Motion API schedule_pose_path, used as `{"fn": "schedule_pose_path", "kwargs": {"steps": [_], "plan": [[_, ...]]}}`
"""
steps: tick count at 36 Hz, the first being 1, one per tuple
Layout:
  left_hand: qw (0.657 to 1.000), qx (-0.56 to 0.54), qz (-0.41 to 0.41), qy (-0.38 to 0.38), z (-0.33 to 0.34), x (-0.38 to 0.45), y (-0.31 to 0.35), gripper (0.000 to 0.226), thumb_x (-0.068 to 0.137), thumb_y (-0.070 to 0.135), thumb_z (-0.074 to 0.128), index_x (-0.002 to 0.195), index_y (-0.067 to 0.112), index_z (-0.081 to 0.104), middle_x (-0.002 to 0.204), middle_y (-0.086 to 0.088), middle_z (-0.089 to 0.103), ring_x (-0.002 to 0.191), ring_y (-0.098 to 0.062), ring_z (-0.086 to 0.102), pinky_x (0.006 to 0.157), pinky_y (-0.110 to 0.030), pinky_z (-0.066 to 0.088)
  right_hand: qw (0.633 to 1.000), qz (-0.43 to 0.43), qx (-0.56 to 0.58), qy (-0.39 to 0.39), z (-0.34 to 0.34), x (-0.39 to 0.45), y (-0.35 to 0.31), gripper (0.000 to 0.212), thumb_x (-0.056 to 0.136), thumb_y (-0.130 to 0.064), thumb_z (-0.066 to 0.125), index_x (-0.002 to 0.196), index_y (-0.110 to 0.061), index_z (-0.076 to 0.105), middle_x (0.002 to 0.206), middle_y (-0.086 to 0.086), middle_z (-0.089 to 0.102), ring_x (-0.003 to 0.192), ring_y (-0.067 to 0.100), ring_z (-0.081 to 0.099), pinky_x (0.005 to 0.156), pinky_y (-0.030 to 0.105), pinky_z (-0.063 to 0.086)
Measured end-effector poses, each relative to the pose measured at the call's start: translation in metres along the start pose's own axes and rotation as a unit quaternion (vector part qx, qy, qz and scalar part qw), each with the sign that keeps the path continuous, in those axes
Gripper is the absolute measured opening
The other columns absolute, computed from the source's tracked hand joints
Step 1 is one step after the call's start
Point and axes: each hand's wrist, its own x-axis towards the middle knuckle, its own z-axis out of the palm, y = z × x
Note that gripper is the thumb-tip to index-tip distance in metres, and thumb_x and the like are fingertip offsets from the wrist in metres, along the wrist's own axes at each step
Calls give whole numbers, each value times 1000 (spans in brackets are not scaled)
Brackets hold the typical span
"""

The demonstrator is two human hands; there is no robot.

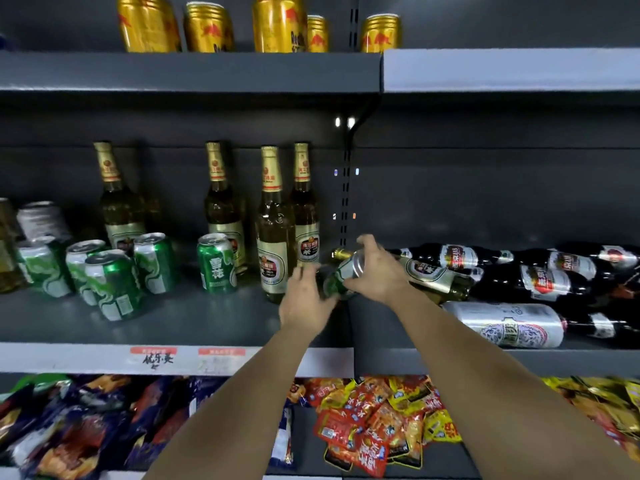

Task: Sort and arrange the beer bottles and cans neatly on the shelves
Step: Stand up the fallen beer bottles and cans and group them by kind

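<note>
At the middle of the dark grey metal shelf [194,317], the right hand [375,271] has its fingers curled round a tilted green and silver beer can [341,275], while the left hand [304,299] reaches to the can's lower end with fingers loosely spread, whether touching it I cannot tell. Just left stand tall brown glass bottles with gold foil necks [273,223] and upright green cans [216,263]; to the right lie dark bottles with red and silver labels [540,278] and a silver can on its side [509,323]

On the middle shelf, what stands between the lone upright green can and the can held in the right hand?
In the head view, two upright gold-necked beer bottles stand between the lone green can and the held can; the left hand reaches in front.
</note>
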Motion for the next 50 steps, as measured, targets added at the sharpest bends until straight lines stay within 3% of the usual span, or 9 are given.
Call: {"fn": "schedule_pose_path", "kwargs": {"steps": [10,14,17,19,21,26,30,36,50], "plan": [[979,-151,-95,-94,34,26,3,111,66,35,86,151,27,17,143,-6,42,131,-27,43,107,-44,40,981,68,179,-3,6,15,4,56,75,-28,81,122,-17,51,113,1,57,107,20,54,91,33,47],[886,-416,-187,-83,33,38,3,107,70,29,86,150,27,16,139,-2,46,126,-23,49,108,-44,41,885,191,423,35,15,19,14,43,77,-23,79,114,-14,58,113,1,60,105,18,56,92,31,44],[781,-570,-246,-73,24,47,12,83,81,20,76,148,17,26,138,-7,50,123,-25,51,102,-46,44,818,238,524,19,20,25,17,76,61,-35,82,129,-16,54,124,7,63,113,26,60,100,47,47],[763,-586,-263,-69,21,54,13,67,82,18,76,139,11,41,129,-10,58,112,-23,58,91,-41,50,804,237,546,11,24,31,22,78,62,-33,83,131,-13,52,122,11,65,110,28,62,100,50,48],[782,-561,-265,-53,24,58,13,66,78,21,81,133,9,47,125,-10,62,108,-22,61,86,-37,52,816,244,524,-3,20,30,18,78,62,-38,83,130,-13,54,124,8,63,112,25,60,101,45,46],[939,-313,-142,-15,34,58,26,64,67,23,88,115,21,46,115,1,56,106,-18,56,87,-26,45,948,171,251,92,-2,31,31,47,92,-53,54,115,-13,64,117,5,65,110,24,58,97,37,44],[987,-147,-66,-17,31,56,37,67,70,25,86,123,24,45,128,0,40,107,-23,53,81,-29,44,983,175,-32,42,-28,27,54,57,92,-64,42,129,-22,54,127,4,61,119,28,54,99,40,42],[999,-6,-45,-4,22,67,41,70,75,19,81,132,32,43,132,-1,34,113,-24,52,72,-31,46,951,158,-255,-78,-38,19,80,87,82,-70,54,148,-20,28,144,9,42,135,32,36,109,48,27],[996,57,-71,-19,25,67,33,85,80,24,78,147,20,25,143,-5,34,127,-26,45,89,-38,48,947,98,-290,-94,-7,36,77,90,79,-50,72,146,-16,24,141,9,43,130,31,39,108,47,28]]}}
